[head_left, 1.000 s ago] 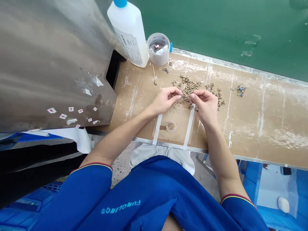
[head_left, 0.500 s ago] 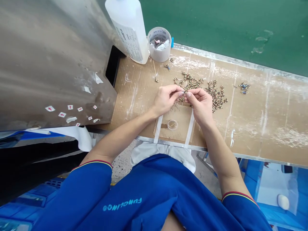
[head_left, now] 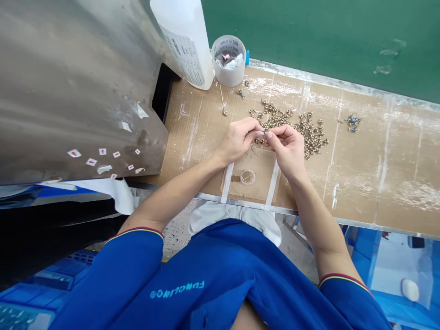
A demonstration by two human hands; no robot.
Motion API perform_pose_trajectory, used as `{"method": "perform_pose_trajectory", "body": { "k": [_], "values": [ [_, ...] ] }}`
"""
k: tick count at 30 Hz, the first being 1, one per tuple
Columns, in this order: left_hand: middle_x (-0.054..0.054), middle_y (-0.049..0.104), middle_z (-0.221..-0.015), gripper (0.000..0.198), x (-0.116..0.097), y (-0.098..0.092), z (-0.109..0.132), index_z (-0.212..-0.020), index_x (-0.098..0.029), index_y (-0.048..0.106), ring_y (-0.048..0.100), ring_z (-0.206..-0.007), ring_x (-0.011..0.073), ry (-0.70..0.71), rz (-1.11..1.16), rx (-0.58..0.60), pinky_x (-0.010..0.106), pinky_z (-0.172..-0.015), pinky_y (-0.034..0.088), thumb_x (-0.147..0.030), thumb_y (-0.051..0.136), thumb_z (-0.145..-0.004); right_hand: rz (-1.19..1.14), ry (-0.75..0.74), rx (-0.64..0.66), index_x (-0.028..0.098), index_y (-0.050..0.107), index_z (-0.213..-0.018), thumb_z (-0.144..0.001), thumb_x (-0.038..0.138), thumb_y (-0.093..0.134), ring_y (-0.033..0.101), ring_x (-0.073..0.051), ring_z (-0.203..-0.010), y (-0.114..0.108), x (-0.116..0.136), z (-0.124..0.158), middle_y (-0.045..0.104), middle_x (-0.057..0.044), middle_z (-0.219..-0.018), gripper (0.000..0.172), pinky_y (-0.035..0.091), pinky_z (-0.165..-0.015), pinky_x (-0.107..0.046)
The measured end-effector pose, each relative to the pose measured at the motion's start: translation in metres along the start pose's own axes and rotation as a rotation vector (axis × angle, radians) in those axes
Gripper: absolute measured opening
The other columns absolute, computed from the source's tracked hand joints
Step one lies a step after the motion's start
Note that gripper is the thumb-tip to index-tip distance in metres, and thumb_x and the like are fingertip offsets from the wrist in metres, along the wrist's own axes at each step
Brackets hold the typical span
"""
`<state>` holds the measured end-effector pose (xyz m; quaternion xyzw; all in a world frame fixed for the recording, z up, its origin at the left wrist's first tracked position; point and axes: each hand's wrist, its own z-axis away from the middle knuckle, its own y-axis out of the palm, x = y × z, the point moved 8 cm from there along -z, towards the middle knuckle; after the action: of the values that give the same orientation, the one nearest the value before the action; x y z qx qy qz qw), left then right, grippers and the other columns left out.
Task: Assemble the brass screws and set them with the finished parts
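Note:
My left hand (head_left: 237,140) and my right hand (head_left: 288,149) meet fingertip to fingertip over the cardboard-covered bench. Between their pinched fingers is a tiny metal part (head_left: 263,132) with a bluish tint, mostly covered by the fingertips. Just beyond the hands lies a loose pile of small brass-coloured metal parts (head_left: 311,137), round with thin stems. Nearer my body, a small clear round dish (head_left: 247,177) sits on a taped cardboard piece (head_left: 256,192).
At the back left stand a white plastic bottle (head_left: 187,50) and a tape-roll cup (head_left: 229,78) holding scraps. A thin stick (head_left: 221,94) lies below the cup. Blue-tinted small parts (head_left: 353,121) form a cluster to the right. A metal cabinet (head_left: 82,91) borders the left side.
Both hands stay pinched together in almost the same place. The view has shifted slightly; the piles and containers look unchanged.

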<state>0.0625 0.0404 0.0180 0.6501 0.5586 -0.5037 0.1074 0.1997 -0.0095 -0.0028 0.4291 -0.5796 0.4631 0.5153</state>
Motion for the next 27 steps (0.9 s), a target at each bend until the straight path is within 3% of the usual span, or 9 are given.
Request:
{"method": "perform_pose_trajectory", "body": {
  "k": [10, 20, 27],
  "values": [
    [0.007, 0.063, -0.079, 0.051, 0.002, 0.003, -0.002, -0.079, -0.017, 0.056, 0.061, -0.077, 0.0167, 0.114, -0.068, 0.021, 0.031, -0.070, 0.044, -0.056, 0.038, -0.107, 0.072, -0.090, 0.032, 0.023, 0.062, -0.085, -0.087, 0.067, 0.074, 0.063, -0.014, -0.071, 0.003, 0.008, 0.001, 0.064, 0.000, -0.078, 0.045, 0.056, -0.068, -0.031],
    [0.005, 0.061, -0.071, 0.052, 0.000, 0.003, -0.001, -0.072, -0.018, 0.056, 0.059, -0.070, 0.0169, -0.069, 0.060, 0.045, 0.032, -0.069, 0.045, -0.061, 0.049, -0.102, 0.023, -0.081, 0.048, 0.025, 0.056, -0.078, -0.082, 0.074, 0.074, 0.058, -0.015, -0.068, 0.008, 0.008, 0.001, 0.058, 0.000, -0.077, 0.052, 0.054, -0.065, -0.033],
    [0.005, 0.064, -0.073, 0.052, -0.004, -0.002, -0.003, -0.073, -0.018, 0.059, 0.060, -0.070, 0.0163, -0.055, 0.082, 0.046, 0.031, -0.068, 0.046, -0.061, 0.051, -0.101, 0.013, -0.118, 0.004, 0.025, 0.055, -0.081, -0.085, 0.072, 0.071, 0.058, -0.014, -0.069, 0.011, 0.010, 0.006, 0.056, 0.000, -0.081, 0.050, 0.054, -0.066, -0.033]
  ]
}}
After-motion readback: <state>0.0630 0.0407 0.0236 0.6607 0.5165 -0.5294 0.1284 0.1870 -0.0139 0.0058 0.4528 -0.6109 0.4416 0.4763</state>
